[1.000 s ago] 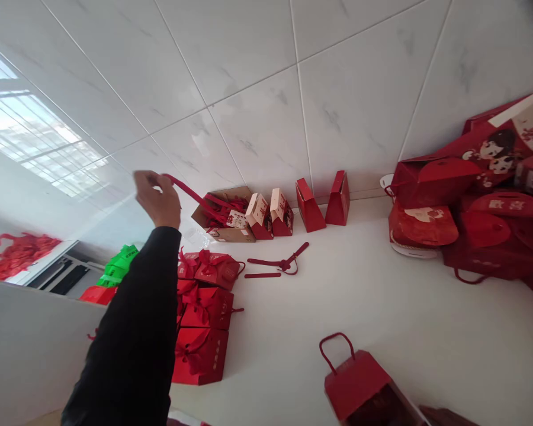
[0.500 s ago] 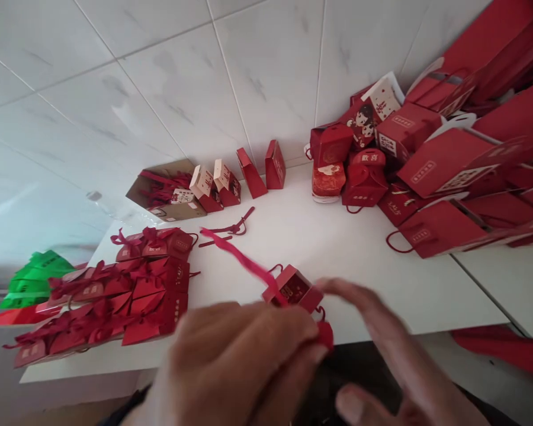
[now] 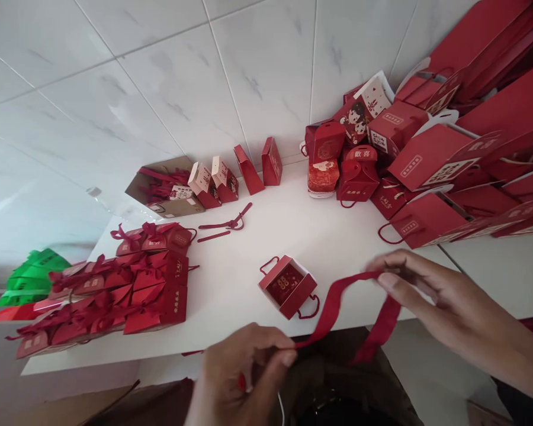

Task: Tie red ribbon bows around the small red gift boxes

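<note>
A dark red ribbon (image 3: 331, 307) stretches between my two hands in front of the table's near edge. My left hand (image 3: 249, 367) pinches one stretch of it between thumb and forefinger. Farther right, my right hand (image 3: 417, 290) pinches another stretch, and a loose end hangs below those fingers. Just beyond the ribbon, a small red gift box (image 3: 288, 287) rests on the white table, with cord loops at two sides and a gold pattern inside. Neither hand touches that box.
Rows of ribbon-tied red boxes (image 3: 155, 290) fill the table's left. A cardboard box (image 3: 177, 207) of ribbons and several small upright boxes (image 3: 249, 170) line the tiled wall. Loose ribbon pieces (image 3: 231, 223) lie mid-table. Red gift bags (image 3: 430, 160) are piled at right.
My hands have moved apart, the right one outward to the right. It now pinches the ribbon, which has swung from over the table to between my hands. The small box is now uncovered.
</note>
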`<action>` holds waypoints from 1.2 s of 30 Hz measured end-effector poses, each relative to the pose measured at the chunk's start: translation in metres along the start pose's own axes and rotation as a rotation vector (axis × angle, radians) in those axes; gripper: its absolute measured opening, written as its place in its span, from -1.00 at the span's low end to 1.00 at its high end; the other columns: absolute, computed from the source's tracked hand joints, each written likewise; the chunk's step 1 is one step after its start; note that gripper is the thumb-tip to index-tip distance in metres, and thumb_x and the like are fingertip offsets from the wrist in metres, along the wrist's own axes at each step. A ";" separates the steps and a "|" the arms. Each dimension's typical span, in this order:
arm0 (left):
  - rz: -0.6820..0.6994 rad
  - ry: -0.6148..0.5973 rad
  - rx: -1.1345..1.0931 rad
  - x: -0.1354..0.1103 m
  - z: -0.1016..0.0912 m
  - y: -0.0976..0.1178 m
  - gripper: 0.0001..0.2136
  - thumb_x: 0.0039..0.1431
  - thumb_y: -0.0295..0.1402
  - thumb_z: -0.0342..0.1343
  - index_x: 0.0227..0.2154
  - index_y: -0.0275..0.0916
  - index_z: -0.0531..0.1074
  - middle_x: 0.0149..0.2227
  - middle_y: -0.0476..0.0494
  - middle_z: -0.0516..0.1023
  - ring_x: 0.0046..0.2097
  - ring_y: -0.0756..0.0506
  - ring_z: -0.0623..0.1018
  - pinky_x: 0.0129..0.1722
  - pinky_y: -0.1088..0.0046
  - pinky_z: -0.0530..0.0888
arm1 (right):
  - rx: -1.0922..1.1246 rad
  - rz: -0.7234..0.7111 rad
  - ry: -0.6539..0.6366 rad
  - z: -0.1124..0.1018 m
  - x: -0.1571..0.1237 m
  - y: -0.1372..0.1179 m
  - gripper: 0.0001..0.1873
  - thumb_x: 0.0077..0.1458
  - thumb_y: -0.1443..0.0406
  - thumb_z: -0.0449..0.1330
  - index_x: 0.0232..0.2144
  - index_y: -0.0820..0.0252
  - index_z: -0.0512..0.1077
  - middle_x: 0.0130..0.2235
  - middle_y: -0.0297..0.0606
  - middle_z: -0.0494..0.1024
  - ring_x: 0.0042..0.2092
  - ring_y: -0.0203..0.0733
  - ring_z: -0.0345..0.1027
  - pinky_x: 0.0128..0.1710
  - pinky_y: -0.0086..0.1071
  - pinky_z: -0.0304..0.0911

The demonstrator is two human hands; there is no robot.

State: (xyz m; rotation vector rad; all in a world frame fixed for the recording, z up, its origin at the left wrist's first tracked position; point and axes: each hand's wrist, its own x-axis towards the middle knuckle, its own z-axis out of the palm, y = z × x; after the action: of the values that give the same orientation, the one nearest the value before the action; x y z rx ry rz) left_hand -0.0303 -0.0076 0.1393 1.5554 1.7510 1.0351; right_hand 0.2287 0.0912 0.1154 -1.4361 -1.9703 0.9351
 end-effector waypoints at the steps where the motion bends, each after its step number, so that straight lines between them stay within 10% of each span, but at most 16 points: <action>1: 0.040 -0.053 -0.036 0.000 0.010 0.001 -0.91 0.25 -0.40 0.21 -0.36 -0.10 0.57 -0.54 0.08 0.53 -0.55 0.04 0.41 -0.54 0.58 0.36 | -0.054 -0.077 0.057 0.004 0.000 -0.003 -0.56 0.27 -0.04 0.17 0.10 -0.04 0.42 0.03 -0.16 0.58 0.01 0.06 0.50 -0.18 -0.27 0.46; 4: 0.173 -0.159 -0.096 0.006 0.029 0.004 -0.90 0.27 -0.47 0.19 -0.32 -0.12 0.54 -0.49 0.07 0.54 -0.52 0.06 0.41 -0.52 0.59 0.33 | -0.048 -0.314 -0.124 0.019 -0.007 -0.019 -0.31 0.26 0.00 0.21 0.36 -0.12 0.16 0.26 -0.14 0.45 0.27 0.17 0.33 0.02 -0.17 0.43; 8: 0.193 -0.113 -0.081 0.014 0.033 -0.004 -0.91 0.32 -0.45 0.14 -0.26 -0.10 0.49 -0.47 0.09 0.49 -0.49 0.05 0.41 -0.48 0.58 0.35 | 0.145 -0.155 -0.457 0.036 -0.008 -0.036 -0.73 0.39 0.04 0.07 -0.19 -0.03 0.48 -0.30 -0.33 0.62 -0.27 -0.16 0.53 -0.28 -0.38 0.40; 15: 0.132 0.165 0.284 0.028 0.059 -0.063 -0.63 0.23 -0.39 0.23 0.08 -0.14 0.36 0.16 -0.31 0.39 0.19 -0.32 0.38 0.09 0.01 0.45 | 0.406 0.198 -0.068 0.063 0.029 -0.004 -0.62 0.37 -0.08 0.02 -0.20 0.04 0.39 -0.45 -0.44 0.30 -0.48 -0.28 0.10 -0.50 -0.39 0.11; 18: 0.146 0.116 0.268 0.034 0.071 -0.083 -0.85 0.28 -0.47 0.14 -0.13 -0.15 0.44 0.08 -0.26 0.42 0.11 -0.28 0.43 0.02 0.06 0.50 | 0.441 0.216 -0.093 0.076 0.038 0.007 -0.59 0.36 -0.11 0.01 -0.17 0.05 0.35 -0.19 -0.31 0.52 -0.47 -0.31 0.18 -0.45 -0.36 0.20; 22: 0.210 0.126 0.191 0.038 0.068 -0.092 -0.65 0.30 -0.56 0.04 0.10 -0.15 0.34 0.07 -0.23 0.44 0.12 -0.20 0.42 0.07 0.17 0.49 | 0.478 0.230 -0.174 0.087 0.036 0.005 -0.57 0.36 -0.13 -0.01 -0.15 0.06 0.35 0.02 -0.20 0.58 -0.51 -0.34 0.23 -0.43 -0.30 0.28; 31: 0.225 0.003 0.229 0.042 0.064 -0.085 -0.75 0.19 -0.61 0.02 -0.18 -0.16 0.45 0.01 -0.19 0.42 0.04 -0.24 0.40 0.00 0.10 0.45 | 0.523 0.303 -0.292 0.093 0.025 0.000 -0.60 0.34 -0.10 0.05 -0.21 0.07 0.36 -0.21 -0.32 0.60 -0.55 -0.36 0.28 -0.46 -0.35 0.32; 36: 0.163 0.035 0.099 0.037 0.069 -0.082 -0.83 0.33 -0.51 -0.08 -0.12 -0.15 0.32 0.07 -0.21 0.39 0.15 -0.23 0.37 0.11 0.04 0.41 | 0.510 0.294 -0.319 0.097 0.024 -0.001 -0.58 0.33 -0.10 0.05 -0.31 0.07 0.36 -0.51 -0.52 0.26 -0.61 -0.37 0.14 -0.60 -0.42 0.17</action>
State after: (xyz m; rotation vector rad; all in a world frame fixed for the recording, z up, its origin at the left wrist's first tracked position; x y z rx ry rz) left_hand -0.0235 0.0391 0.0358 1.7761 1.7456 1.0732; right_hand 0.1484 0.0923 0.0563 -1.3485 -1.5678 1.7443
